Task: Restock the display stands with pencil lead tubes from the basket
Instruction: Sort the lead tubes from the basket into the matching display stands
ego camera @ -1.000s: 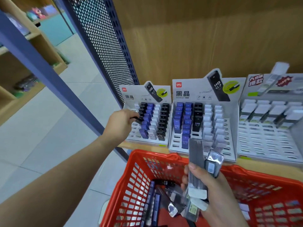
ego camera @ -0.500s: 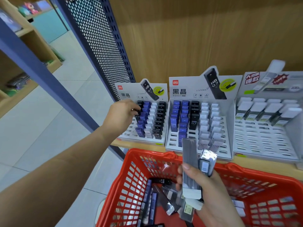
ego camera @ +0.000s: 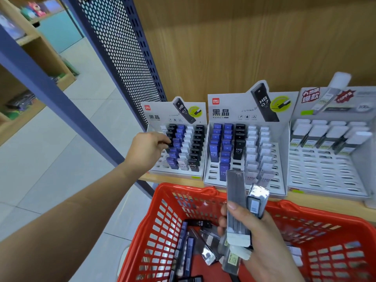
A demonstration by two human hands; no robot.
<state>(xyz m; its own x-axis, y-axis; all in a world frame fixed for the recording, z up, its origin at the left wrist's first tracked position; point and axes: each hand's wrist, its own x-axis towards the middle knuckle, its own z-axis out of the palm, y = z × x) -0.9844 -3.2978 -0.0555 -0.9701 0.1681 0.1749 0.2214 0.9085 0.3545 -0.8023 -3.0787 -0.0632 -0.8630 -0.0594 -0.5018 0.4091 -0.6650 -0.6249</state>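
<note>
Shelf (ego camera: 317, 203): wooden, carrying three white cardboard stands side by side along its front edge.

Left stand (ego camera: 175, 110): at the shelf's left end; columns of black, blue and white tubes standing upright in slots; the front rows are partly open slots.

Middle stand (ego camera: 230, 110): touching the left stand; two blue columns, one black, two white; the front slots are bare.

Right stand (ego camera: 325, 171): white-capped tubes in the back rows only; bare slots across the front.

Basket (ego camera: 183, 188): red plastic lattice, just below the shelf's front edge; loose tubes (ego camera: 188, 247) lie flat on its floor, blue and clear, with a black tube (ego camera: 200, 223) marked HB 0.7 near the back wall.

Left hand (ego camera: 149, 147): forearm bare, stretched from the lower left up to the left stand; knuckles up, fingers curled down at the left-hand columns; fingertips are against a black cap there; whether they pinch it cannot be told.

Right hand (ego camera: 262, 241): raised over the basket, palm towards the wearer; fingers and thumb wrapped round a bunch of grey tubes (ego camera: 236, 200) held upright, their tops overlapping the middle stand's front edge; one shorter tube is tilted to the right.

Surroundings: blue mesh panel (ego camera: 122, 58) at the shelf's left end; blue post (ego camera: 50, 92) slanting in front of it; pale tiled floor (ego camera: 81, 139).
</note>
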